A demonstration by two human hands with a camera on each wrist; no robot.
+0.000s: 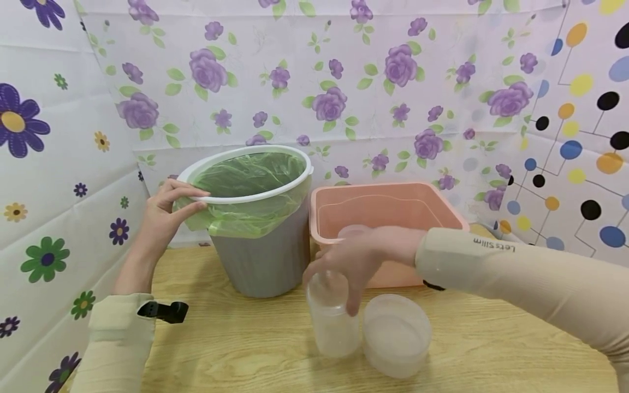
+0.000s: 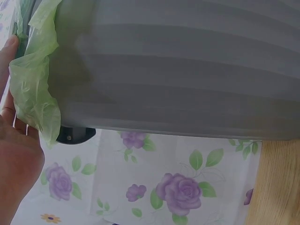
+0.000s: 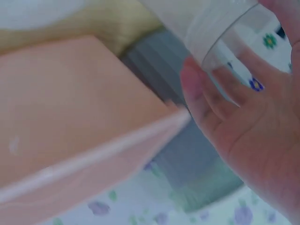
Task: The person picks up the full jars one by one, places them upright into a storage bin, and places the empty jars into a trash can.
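My left hand point(image 1: 169, 207) grips the rim of a grey trash can point(image 1: 265, 262) with a white rim, at the left. A green trash bag point(image 1: 245, 215) lines the can and folds out over its rim beside my fingers. My right hand point(image 1: 349, 262), blurred in the head view, reaches down round the upper part of a clear plastic cup point(image 1: 336, 330). The cup stands upright near the can, and the right wrist view shows my fingers about its clear end point(image 3: 220, 42). Whether it is one cup or two stacked, I cannot tell. A round clear bowl point(image 1: 397, 335) stands just right of it.
A pink plastic bin point(image 1: 388, 199) stands behind my right hand, right of the trash can, with a pale round thing point(image 1: 352, 231) partly visible inside. Everything is on a wood-grain table point(image 1: 236, 344). Patterned cloth walls point(image 1: 344, 65) enclose the back and sides.
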